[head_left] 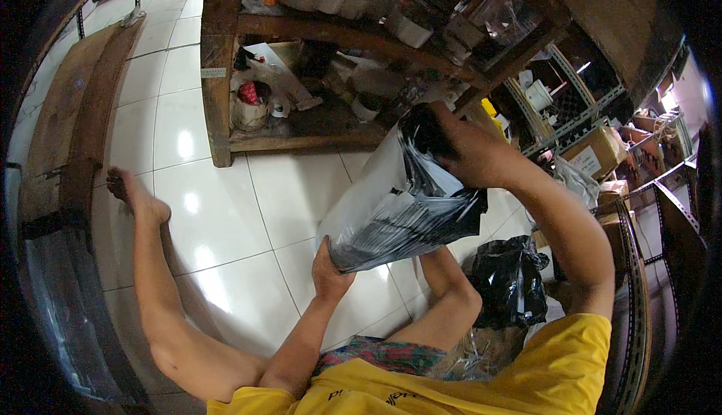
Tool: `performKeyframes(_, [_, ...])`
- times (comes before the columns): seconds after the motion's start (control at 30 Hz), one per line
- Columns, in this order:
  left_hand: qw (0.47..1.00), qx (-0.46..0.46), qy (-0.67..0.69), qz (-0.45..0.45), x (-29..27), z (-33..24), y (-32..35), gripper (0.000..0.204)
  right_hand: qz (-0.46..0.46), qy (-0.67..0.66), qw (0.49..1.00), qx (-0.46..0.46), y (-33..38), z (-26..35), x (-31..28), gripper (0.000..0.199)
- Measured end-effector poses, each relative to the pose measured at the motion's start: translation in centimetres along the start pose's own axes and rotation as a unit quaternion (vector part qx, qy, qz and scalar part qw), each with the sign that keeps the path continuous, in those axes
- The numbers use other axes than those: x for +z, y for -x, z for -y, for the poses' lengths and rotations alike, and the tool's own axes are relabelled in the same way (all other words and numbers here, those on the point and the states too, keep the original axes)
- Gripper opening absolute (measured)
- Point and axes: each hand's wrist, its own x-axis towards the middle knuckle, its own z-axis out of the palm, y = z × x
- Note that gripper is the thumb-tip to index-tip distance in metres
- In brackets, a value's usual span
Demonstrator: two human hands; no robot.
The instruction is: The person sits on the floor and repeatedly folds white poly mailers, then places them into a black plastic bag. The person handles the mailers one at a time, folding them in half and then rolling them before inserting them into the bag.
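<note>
In front of me a large plastic bag (368, 197), cloudy grey-white and see-through, is held up at a slant. A stack of thin black sheets or folded black plastic shows through its lower side. My left hand (331, 273) is closed on the bag's lower left corner. At the upper right end my right hand (475, 152) grips the bag's mouth, where dark, shiny plastic bunches up; its fingertips are partly hidden there. A crumpled black plastic bag (511, 279) lies on the floor by my right side.
A wooden workbench (301, 144) with cluttered shelves stands ahead. To the left runs a low wooden bench (79, 114). Metal racks with cardboard boxes (598, 152) are at the right. White tiles (226, 212) cover the floor, with my bare legs stretched over them.
</note>
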Motion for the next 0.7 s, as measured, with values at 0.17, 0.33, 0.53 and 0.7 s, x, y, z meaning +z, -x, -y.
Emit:
performKeyframes(0.17, [0.999, 0.012, 0.039, 0.002, 1.0, 1.1, 0.1, 0.096, -0.075, 0.082, 0.991, -0.069, 0.1, 0.0, 1.2, 0.067])
performKeyframes(0.33, [0.999, 0.048, -0.01, -0.023, 1.4, 0.6, 0.2, 0.095, -0.19, -0.015, 0.974, -0.123, 0.8, -0.3, 0.5, 0.032])
performKeyframes(0.53, [0.996, 0.069, 0.01, -0.048, 1.7, 0.9, 0.2, 0.096, -0.247, -0.023, 0.961, -0.123, 1.6, -0.1, 0.6, 0.025])
performKeyframes(0.7, [0.998, 0.057, -0.016, -0.034, 1.4, 0.8, 0.1, 0.098, -0.247, -0.029, 0.962, -0.113, 1.7, -0.7, 1.1, 0.027])
